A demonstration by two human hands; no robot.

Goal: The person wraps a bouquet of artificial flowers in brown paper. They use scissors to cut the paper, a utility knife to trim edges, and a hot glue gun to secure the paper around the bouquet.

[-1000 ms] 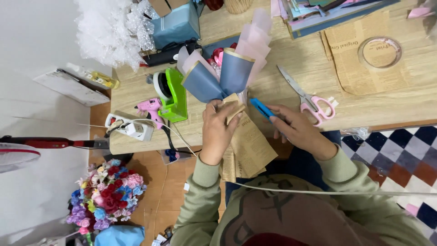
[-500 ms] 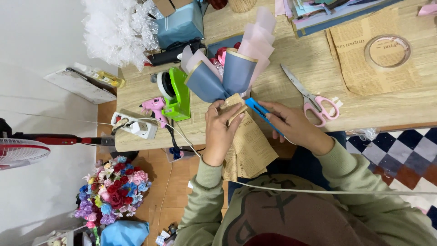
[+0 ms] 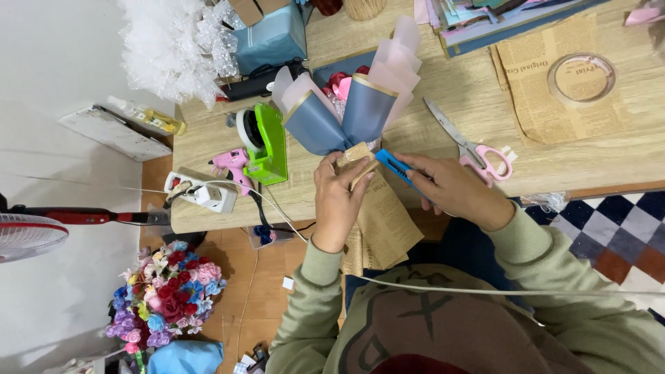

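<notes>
A small bouquet (image 3: 346,114) wrapped in blue and pale pink paper lies on the wooden table (image 3: 443,145), its stem end wrapped in newsprint-patterned brown paper (image 3: 381,221) that hangs over the table's front edge. My left hand (image 3: 339,201) grips the wrapped stem where the blue paper meets the brown paper. My right hand (image 3: 450,187) holds a blue tool (image 3: 398,168), its tip against the stem beside my left fingers.
Pink-handled scissors (image 3: 474,149) lie right of my right hand. A tape roll (image 3: 580,77) rests on a newsprint sheet. A green tape dispenser (image 3: 267,138), pink glue gun (image 3: 232,166) and power strip (image 3: 201,194) sit left. A flower bouquet (image 3: 163,294) stands on the floor.
Both hands stay on the bouquet stem. The blue tool's tip has shifted slightly closer to my left fingers.
</notes>
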